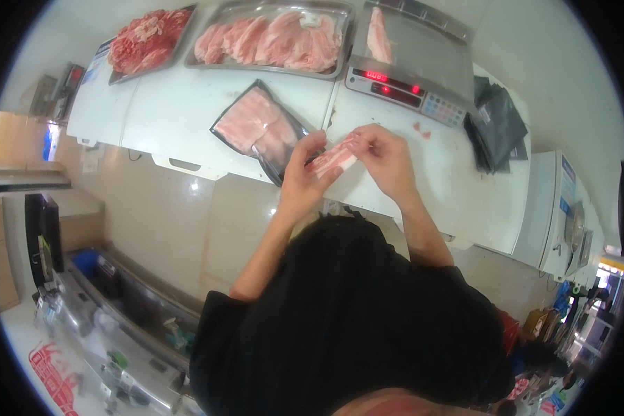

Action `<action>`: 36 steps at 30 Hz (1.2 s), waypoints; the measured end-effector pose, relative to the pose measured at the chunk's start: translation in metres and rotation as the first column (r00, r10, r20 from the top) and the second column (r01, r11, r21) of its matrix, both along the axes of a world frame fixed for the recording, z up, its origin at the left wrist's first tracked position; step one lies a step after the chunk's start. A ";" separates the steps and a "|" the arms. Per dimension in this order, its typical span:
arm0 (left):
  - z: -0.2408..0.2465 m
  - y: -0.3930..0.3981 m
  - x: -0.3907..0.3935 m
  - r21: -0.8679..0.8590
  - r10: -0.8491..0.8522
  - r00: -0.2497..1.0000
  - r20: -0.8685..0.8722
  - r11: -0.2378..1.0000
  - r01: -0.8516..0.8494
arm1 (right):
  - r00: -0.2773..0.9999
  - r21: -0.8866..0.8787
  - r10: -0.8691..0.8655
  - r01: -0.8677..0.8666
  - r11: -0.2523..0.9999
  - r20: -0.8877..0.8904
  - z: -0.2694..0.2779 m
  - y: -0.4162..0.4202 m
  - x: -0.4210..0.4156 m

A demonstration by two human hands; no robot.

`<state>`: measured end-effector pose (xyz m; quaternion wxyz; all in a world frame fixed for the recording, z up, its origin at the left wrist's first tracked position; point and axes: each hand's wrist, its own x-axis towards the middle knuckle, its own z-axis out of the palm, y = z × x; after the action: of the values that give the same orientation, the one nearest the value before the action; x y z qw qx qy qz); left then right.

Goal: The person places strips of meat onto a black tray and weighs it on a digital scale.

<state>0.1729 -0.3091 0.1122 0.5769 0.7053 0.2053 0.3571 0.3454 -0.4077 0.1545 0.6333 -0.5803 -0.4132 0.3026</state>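
Between my two hands, over the front of the white worktop, is a strip of sliced raw meat [337, 158], pink with white fat. My left hand [304, 174] grips its lower left end, thumb laid along the near side. At the upper right end, the fingers of my right hand [382, 151] pinch it. Just left of my left hand lies a black-edged clear plastic pack [257, 122] with pale meat slices inside; my hand hides part of its right edge. Another meat slice [378, 39] rests on the steel plate of a digital scale [405, 93] with lit red figures.
A steel tray [270, 67] of folded meat slices stands at the back, beside a tray with a redder meat heap [151, 41]. Black plastic bags [499, 125] are stacked at right. Small meat scraps [421, 131] lie below the scale. Behind me at left is a sink [135, 301].
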 end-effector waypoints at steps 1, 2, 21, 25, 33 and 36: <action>0.005 0.000 -0.002 -0.118 -0.026 0.999 0.023 0.993 0.029 | 0.999 -0.014 0.032 -0.031 0.999 0.033 0.001 -0.001 0.004; 0.011 0.000 -0.003 -0.234 -0.042 0.998 0.049 0.971 0.053 | 0.996 -0.028 0.063 -0.061 0.998 0.065 0.004 -0.002 0.008; 0.013 -0.011 0.012 0.484 0.102 0.973 -0.208 0.875 0.012 | 0.891 -0.341 0.160 -0.006 0.940 0.426 0.012 -0.030 0.016; 0.006 -0.011 0.018 0.476 0.062 0.974 -0.218 0.878 0.051 | 0.845 -0.400 0.165 0.063 0.914 0.509 0.004 -0.037 0.012; 0.017 -0.007 0.012 0.182 -0.084 0.917 -0.391 0.969 0.166 | 0.891 -0.250 0.109 0.005 0.968 0.440 -0.012 -0.046 0.023; 0.013 -0.007 0.011 0.039 -0.095 0.935 -0.342 0.993 0.116 | 0.960 -0.379 0.187 -0.096 0.920 0.209 -0.008 -0.047 0.030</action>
<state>0.1842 -0.3159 0.1252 0.5302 0.7830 0.2531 0.2043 0.3757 -0.4542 0.1463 0.4357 -0.6887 -0.4646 0.3466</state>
